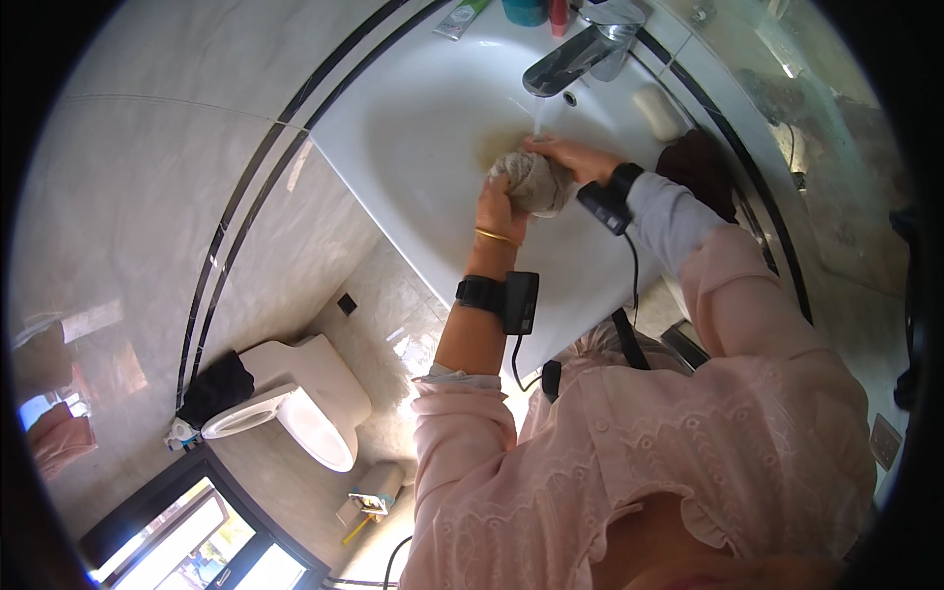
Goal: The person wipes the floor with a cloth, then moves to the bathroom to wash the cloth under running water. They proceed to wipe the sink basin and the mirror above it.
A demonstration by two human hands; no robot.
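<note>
While one tap [570, 61] ran into one bathroom sink [403, 138], left hand [498, 208] and right hand [582, 160] closed fingers [540, 145] around one cloth [539, 187].

A dark-framed window [204, 532] glows near the grey wall [187, 162] (black-striped).
</note>
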